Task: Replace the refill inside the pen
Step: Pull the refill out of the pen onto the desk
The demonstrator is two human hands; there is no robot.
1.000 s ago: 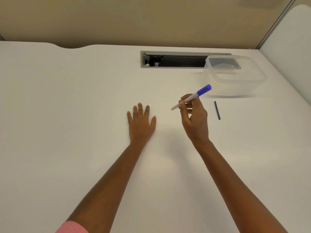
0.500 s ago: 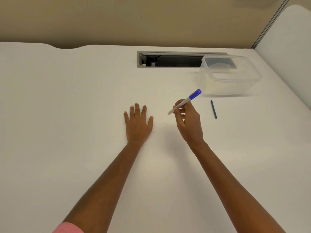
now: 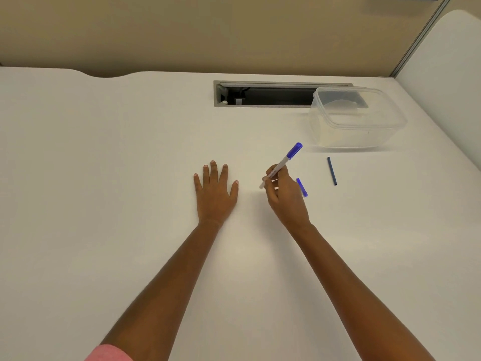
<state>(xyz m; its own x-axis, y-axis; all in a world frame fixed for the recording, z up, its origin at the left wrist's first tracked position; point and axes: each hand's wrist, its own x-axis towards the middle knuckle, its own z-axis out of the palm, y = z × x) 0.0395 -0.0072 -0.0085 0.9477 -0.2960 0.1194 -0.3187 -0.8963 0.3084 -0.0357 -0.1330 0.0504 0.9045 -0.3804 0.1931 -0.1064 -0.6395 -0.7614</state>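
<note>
Still early: pen (image 3: 282,164) pinched in right hand (image 3: 286,196), not yet opened.
Left hand (image 3: 214,191) flat, empty, on table (image 3: 104,178); refill (image 3: 331,171) lying right, near tub (image 3: 356,118). Next, probably both hands to pull pen apart.

One head-worn view, looking forward and down

We have a single wide-angle camera, worn on the person's head, so no second view shares the scene. We look forward and steeply down onto a white table (image 3: 104,178), with both forearms reaching away from us out of the bottom edge. The left hand (image 3: 214,192) and right hand (image 3: 285,196) sit near the middle of the frame, fairly close below us. Farther off we see a clear container (image 3: 356,118), a cable slot (image 3: 265,93) and the beige wall (image 3: 208,32) across the top
</note>
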